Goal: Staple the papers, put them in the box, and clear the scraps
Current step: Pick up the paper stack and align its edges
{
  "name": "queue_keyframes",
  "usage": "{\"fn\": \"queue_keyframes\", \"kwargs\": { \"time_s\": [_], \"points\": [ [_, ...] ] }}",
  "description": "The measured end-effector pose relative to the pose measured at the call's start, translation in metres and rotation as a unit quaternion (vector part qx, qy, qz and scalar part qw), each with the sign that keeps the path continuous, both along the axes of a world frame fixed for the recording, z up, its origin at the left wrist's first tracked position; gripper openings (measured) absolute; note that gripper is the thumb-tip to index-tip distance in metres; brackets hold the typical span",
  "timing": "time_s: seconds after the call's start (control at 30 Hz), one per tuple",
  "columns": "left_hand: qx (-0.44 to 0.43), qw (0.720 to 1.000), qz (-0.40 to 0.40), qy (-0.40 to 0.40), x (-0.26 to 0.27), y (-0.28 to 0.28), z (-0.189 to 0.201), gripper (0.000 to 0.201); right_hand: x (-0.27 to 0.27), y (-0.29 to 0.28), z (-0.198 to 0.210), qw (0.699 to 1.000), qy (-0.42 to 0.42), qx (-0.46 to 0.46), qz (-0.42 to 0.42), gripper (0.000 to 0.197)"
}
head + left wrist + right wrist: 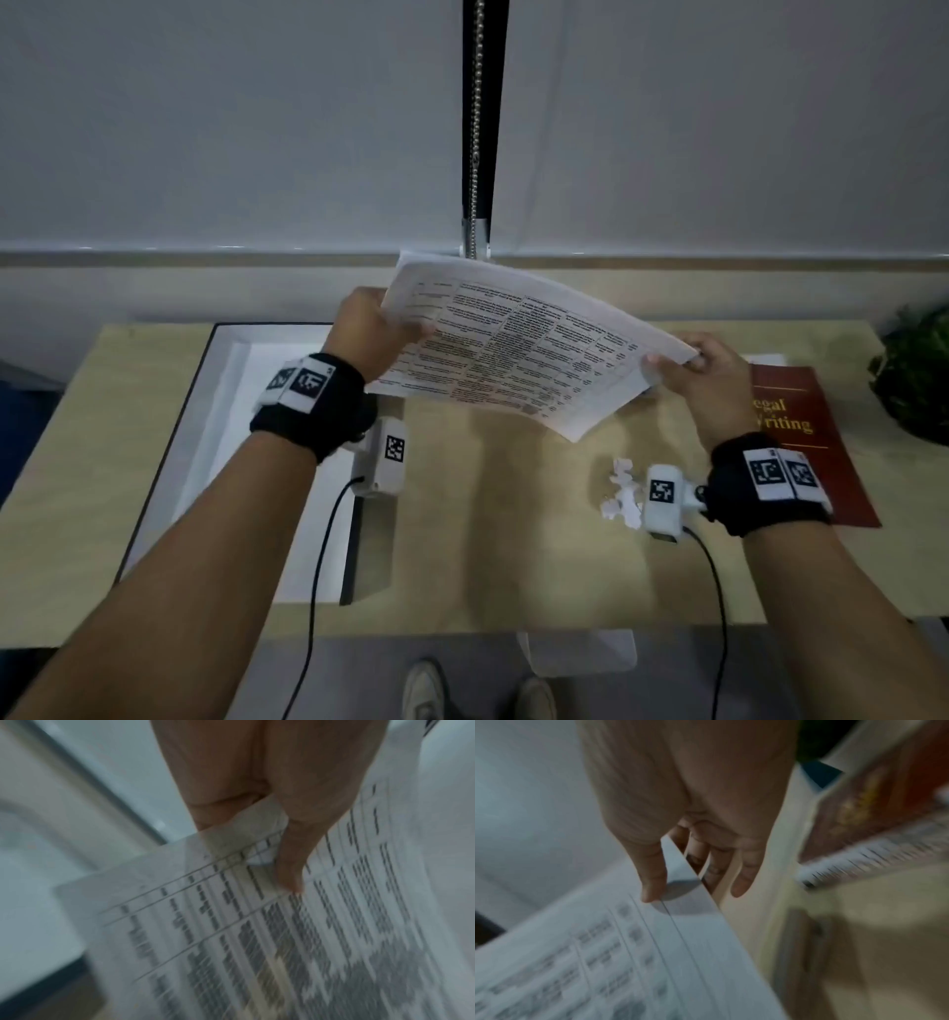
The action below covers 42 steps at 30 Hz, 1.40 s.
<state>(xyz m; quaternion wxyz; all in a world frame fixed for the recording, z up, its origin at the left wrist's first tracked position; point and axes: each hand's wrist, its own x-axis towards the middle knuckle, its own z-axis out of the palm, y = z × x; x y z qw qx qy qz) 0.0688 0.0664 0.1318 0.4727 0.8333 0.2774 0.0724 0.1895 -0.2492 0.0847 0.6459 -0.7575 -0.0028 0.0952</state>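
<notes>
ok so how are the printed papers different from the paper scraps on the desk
The printed papers are whole sheets, held in the air by the left hand and right hand; the paper scraps are small crumpled bits lying on the desk. The papers show printed tables; the scraps look blank. Both are white.

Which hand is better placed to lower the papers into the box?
Left, probably. The left hand grips the papers on the side nearest the open box, almost above it. The right hand pinches the far edge near the red book.
</notes>
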Motion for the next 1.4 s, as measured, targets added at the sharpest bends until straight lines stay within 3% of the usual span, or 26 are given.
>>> {"fn": "queue_keyframes", "kwargs": {
  "time_s": [0.1,0.23,0.3,0.37,0.43,0.53,0.63,0.7,0.8,0.87,0.97,1.07,1.2,1.33,1.4],
  "points": [
    [0.072,0.996,-0.048,0.030,0.007,0.010,0.040,0.023,0.010,0.007,0.028,0.992,-0.071,-0.078,0.069,0.046],
    [0.162,0.979,-0.096,0.075,0.018,-0.007,0.065,0.028,0.001,0.046,0.056,0.958,-0.122,-0.154,0.207,0.063],
    [0.185,0.970,-0.132,0.082,0.024,-0.023,0.068,0.029,-0.009,0.073,0.069,0.937,-0.143,-0.180,0.263,0.060],
    [0.200,0.962,-0.168,0.079,0.028,-0.034,0.070,0.026,-0.017,0.094,0.075,0.920,-0.167,-0.202,0.291,0.036],
    [0.213,0.958,-0.179,0.060,0.028,-0.032,0.074,0.016,-0.021,0.103,0.077,0.930,-0.157,-0.174,0.284,0.008],
    [0.198,0.970,-0.139,-0.009,0.017,-0.009,0.074,0.012,-0.023,0.092,0.074,0.958,-0.131,-0.102,0.233,0.012],
    [0.059,0.990,-0.088,-0.094,0.000,0.010,0.061,0.013,-0.022,0.077,0.065,0.976,-0.092,-0.050,0.192,0.018],
    [-0.041,0.984,-0.076,-0.155,-0.007,0.007,0.050,0.011,-0.026,0.075,0.059,0.983,-0.068,-0.026,0.171,0.017],
    [-0.095,0.966,-0.047,-0.237,-0.008,-0.014,0.044,0.011,-0.031,0.079,0.055,0.989,-0.053,0.013,0.138,0.022],
    [-0.078,0.956,-0.031,-0.282,-0.009,-0.026,0.045,0.015,-0.036,0.081,0.054,0.991,-0.053,0.033,0.117,0.024],
    [-0.028,0.952,-0.018,-0.305,-0.012,-0.035,0.031,0.018,-0.042,0.080,0.044,0.993,-0.036,0.037,0.104,0.012],
    [-0.014,0.952,0.014,-0.306,-0.017,-0.041,0.005,0.035,-0.052,0.080,0.030,0.994,-0.022,0.028,0.106,0.017],
    [0.021,0.941,0.045,-0.336,-0.017,-0.045,-0.005,0.059,-0.053,0.079,0.028,0.993,-0.106,0.005,0.051,0.021],
    [0.053,0.931,0.053,-0.356,-0.012,-0.042,-0.006,0.071,-0.052,0.077,0.036,0.974,-0.225,0.005,0.020,0.072],
    [0.079,0.930,0.044,-0.357,-0.009,-0.040,-0.007,0.071,-0.049,0.078,0.039,0.957,-0.285,-0.041,0.038,0.077]
  ]
}}
